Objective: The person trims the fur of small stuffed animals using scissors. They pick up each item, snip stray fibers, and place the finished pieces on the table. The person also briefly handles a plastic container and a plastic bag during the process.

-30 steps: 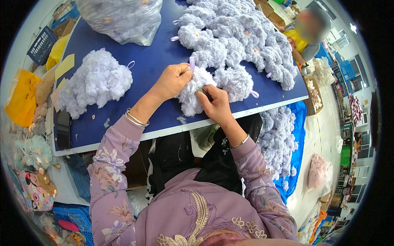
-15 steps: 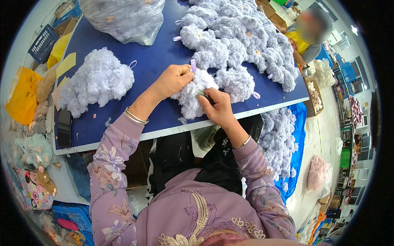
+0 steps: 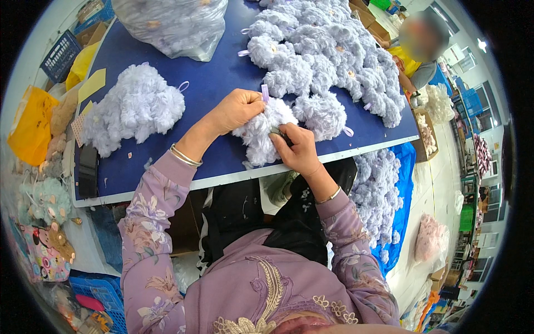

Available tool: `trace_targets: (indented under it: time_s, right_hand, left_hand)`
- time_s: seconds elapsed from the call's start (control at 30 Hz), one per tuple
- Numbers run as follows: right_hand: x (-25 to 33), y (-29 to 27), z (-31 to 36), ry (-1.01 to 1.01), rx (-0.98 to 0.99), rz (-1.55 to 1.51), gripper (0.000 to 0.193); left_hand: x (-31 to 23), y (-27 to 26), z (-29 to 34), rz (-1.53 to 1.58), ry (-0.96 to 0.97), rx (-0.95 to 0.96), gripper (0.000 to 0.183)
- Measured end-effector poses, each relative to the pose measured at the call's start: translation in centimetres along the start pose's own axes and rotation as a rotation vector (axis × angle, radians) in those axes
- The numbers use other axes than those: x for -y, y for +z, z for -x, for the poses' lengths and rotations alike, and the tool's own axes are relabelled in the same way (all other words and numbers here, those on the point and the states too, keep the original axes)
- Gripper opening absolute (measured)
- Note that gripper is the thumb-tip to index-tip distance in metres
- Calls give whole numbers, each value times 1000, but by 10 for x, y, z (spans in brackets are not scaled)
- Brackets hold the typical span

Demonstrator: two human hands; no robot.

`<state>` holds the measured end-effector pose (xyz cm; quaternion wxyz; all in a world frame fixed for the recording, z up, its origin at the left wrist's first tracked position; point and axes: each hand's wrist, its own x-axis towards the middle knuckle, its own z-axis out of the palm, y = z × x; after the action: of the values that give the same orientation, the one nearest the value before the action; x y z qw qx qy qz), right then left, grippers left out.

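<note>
At the near edge of the blue table, a fluffy pale lilac plush piece [image 3: 256,136] lies under both my hands. My left hand [image 3: 239,111] pinches its top beside an upright lilac ribbon loop [image 3: 265,92]. Between the thumb and fingers of my right hand [image 3: 300,149] is a small dark tool [image 3: 277,132], its tip at the fur; its exact kind is mostly hidden by the fingers. Just to the right of the held piece sits a similar plush piece [image 3: 320,116] with its own loop. Another group of fluffy pieces [image 3: 133,108] rests on the left.
A large heap of lilac plush [image 3: 328,55] covers the table's far right. A clear bag of plush [image 3: 172,25] stands at the back. A dark phone-like slab [image 3: 88,171] lies at the left edge. More plush fills a blue sack [image 3: 405,189] below right. A co-worker [image 3: 420,53] is beyond.
My right hand has shifted slightly right on the plush piece, and more of the dark tool shows. My left hand keeps its pinch by the loop. The whole view has moved a little.
</note>
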<state>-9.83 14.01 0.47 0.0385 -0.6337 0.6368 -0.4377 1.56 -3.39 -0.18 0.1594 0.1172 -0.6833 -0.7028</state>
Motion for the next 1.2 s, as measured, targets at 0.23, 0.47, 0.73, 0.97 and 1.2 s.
trace_targets:
  time_s: [0.23, 0.47, 0.73, 0.97, 1.2]
  right_hand:
    - [2, -1, 1, -22, 11, 19, 15]
    - [-1, 1, 3, -44, -9, 17, 15]
    - [-4, 0, 3, 144, -5, -208, 14]
    - [-2, 1, 7, 369, -78, -558, 19]
    - [-6, 1, 5, 384, -23, -441, 19]
  left_hand:
    - [3, -3, 0, 32, -18, 31, 22]
    - [-5, -2, 2, 86, -61, 61, 21]
    - [2, 0, -2, 130, -56, 18, 26]
    - [21, -1, -9, 228, -23, -33, 23]
    - [15, 7, -8, 284, -50, -154, 24]
